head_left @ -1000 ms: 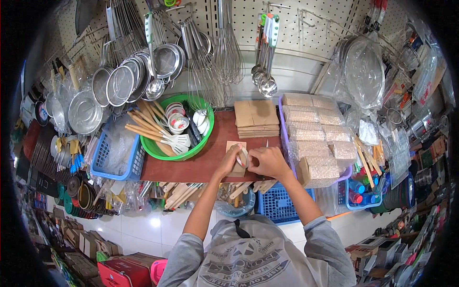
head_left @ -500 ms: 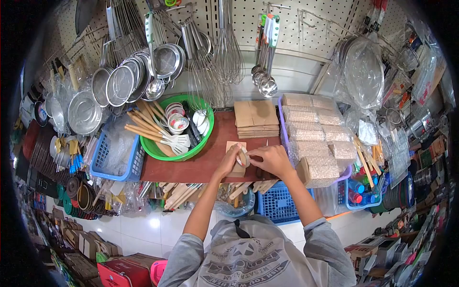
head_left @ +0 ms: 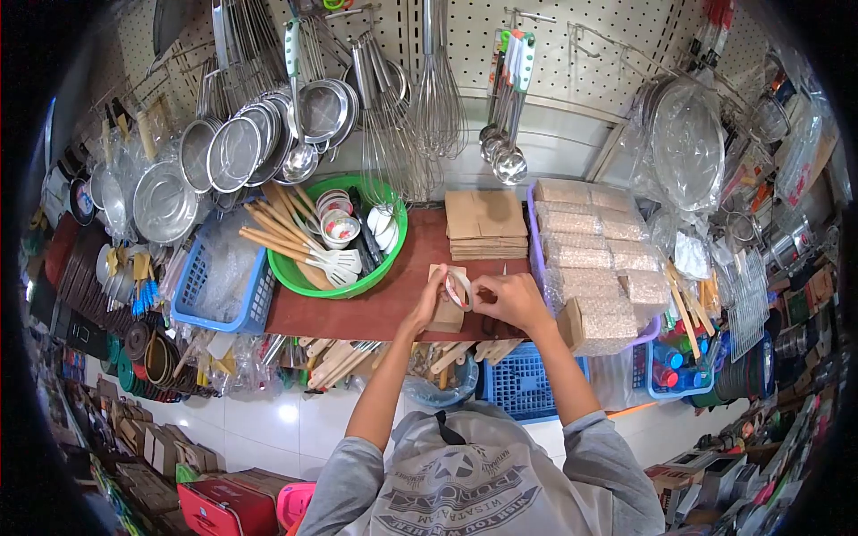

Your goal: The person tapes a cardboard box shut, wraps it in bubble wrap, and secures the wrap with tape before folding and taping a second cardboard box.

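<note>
Over the red-brown shelf (head_left: 308, 320), my left hand (head_left: 433, 302) holds a small white bowl (head_left: 458, 288) with red marks, tilted on its side. My right hand (head_left: 509, 299) is just right of the bowl, its fingers pinched together at or near the rim; what they hold, if anything, is too small to tell. A brown cardboard piece (head_left: 445, 318) lies under the bowl. Behind my hands stands a stack of folded brown cardboard (head_left: 486, 223). Similar bowls (head_left: 338, 227) sit in the green basin (head_left: 393, 259) with wooden-handled utensils and white spatulas.
A purple basket (head_left: 537, 241) of bubble-wrapped boxes (head_left: 608, 246) stands at the right. At the left is a blue basket (head_left: 253, 308) with clear plastic. Strainers (head_left: 234, 154), whisks (head_left: 436, 107) and ladles (head_left: 509, 164) hang at the back. Blue crates (head_left: 525, 382) are below the shelf edge.
The view has shifted slightly, so the surroundings appear farther right. The bowl's opening now shows more between my hands. My right hand's fingers are drawn closer together.
</note>
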`<action>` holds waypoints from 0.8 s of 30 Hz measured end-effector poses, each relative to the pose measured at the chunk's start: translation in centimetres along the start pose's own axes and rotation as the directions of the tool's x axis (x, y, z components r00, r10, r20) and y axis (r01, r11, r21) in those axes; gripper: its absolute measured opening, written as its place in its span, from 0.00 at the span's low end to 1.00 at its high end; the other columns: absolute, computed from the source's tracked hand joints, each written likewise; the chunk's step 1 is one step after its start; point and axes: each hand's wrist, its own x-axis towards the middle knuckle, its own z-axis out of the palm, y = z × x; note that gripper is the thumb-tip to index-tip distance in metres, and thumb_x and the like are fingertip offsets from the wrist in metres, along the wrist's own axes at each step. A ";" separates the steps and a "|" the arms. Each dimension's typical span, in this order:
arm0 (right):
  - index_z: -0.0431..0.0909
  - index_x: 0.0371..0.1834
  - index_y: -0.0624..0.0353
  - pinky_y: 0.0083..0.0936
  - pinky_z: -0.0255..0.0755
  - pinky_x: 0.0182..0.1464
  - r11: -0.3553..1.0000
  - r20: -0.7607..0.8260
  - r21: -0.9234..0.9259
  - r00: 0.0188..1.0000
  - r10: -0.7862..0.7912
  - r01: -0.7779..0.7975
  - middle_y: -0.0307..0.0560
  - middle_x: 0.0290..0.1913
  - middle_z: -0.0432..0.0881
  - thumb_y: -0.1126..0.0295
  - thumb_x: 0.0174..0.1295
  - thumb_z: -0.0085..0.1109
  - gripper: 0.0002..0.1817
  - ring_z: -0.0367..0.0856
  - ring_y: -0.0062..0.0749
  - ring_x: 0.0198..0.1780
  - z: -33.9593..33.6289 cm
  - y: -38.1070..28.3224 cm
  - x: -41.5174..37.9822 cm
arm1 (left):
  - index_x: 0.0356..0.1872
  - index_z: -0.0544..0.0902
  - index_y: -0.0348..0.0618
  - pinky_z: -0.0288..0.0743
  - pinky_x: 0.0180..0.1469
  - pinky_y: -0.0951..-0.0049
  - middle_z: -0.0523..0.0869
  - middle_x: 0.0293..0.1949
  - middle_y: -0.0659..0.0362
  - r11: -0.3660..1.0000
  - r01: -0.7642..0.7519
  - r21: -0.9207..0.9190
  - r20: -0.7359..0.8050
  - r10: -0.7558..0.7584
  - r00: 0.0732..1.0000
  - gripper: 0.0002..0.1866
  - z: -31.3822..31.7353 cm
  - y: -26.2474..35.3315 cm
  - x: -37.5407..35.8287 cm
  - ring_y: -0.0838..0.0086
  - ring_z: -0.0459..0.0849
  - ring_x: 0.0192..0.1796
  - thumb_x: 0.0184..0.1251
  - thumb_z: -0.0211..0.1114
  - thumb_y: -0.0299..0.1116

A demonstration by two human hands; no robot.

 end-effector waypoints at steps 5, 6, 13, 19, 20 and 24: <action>0.81 0.34 0.57 0.26 0.80 0.35 0.924 -0.008 0.360 0.990 0.143 -0.131 0.46 0.29 0.87 0.72 0.54 0.68 0.07 0.89 0.31 0.33 0.9 0.1 0.5 | 0.52 0.75 0.41 0.71 0.48 0.70 0.82 0.39 0.55 0.944 -0.011 -0.331 -0.014 0.007 1.000 0.36 -1.1 0.4 -0.2 0.69 0.79 0.42 0.72 0.41 0.67; 0.81 0.35 0.59 0.24 0.80 0.36 0.895 0.004 0.416 0.985 0.173 -0.159 0.46 0.30 0.88 0.74 0.54 0.68 0.07 0.89 0.28 0.34 1.1 -0.1 0.6 | 0.53 0.75 0.40 0.72 0.49 0.69 0.82 0.38 0.54 0.929 -0.017 -0.369 0.004 0.020 1.000 0.37 -1.4 0.5 -0.4 0.68 0.80 0.42 0.72 0.40 0.67; 0.78 0.38 0.63 0.16 0.76 0.38 0.454 0.119 0.842 0.921 0.370 -0.291 0.36 0.31 0.84 0.77 0.61 0.63 0.04 0.81 0.14 0.34 5.5 1.5 0.4 | 0.54 0.77 0.38 0.76 0.51 0.65 0.84 0.40 0.50 0.733 0.080 -0.676 0.006 -0.103 0.995 0.36 -0.7 0.5 -1.4 0.63 0.83 0.39 0.72 0.44 0.65; 0.76 0.41 0.62 0.14 0.77 0.37 0.304 0.139 0.902 0.873 0.468 -0.307 0.34 0.33 0.81 0.78 0.65 0.58 0.04 0.81 0.15 0.35 11.8 5.0 -1.6 | 0.57 0.74 0.41 0.74 0.59 0.59 0.83 0.48 0.48 0.742 -0.106 -0.662 -0.123 0.032 0.992 0.31 -0.4 -0.6 -1.7 0.59 0.83 0.50 0.73 0.47 0.61; 0.75 0.41 0.61 0.16 0.79 0.38 0.321 0.149 0.888 0.867 0.475 -0.329 0.34 0.33 0.81 0.78 0.66 0.57 0.04 0.81 0.15 0.35 12.6 5.3 -1.9 | 0.57 0.74 0.42 0.74 0.60 0.59 0.83 0.49 0.48 0.736 -0.120 -0.666 -0.128 0.046 0.991 0.30 -0.5 -0.8 -1.7 0.58 0.83 0.52 0.73 0.47 0.60; 0.75 0.42 0.61 0.17 0.83 0.38 0.182 0.253 0.899 0.813 0.525 -0.398 0.34 0.32 0.80 0.78 0.68 0.55 0.03 0.82 0.16 0.35 13.5 4.4 -2.7 | 0.56 0.73 0.44 0.74 0.62 0.56 0.81 0.52 0.49 0.704 -0.139 -0.696 -0.109 0.087 0.990 0.26 -1.4 -1.9 -1.6 0.55 0.82 0.56 0.75 0.48 0.57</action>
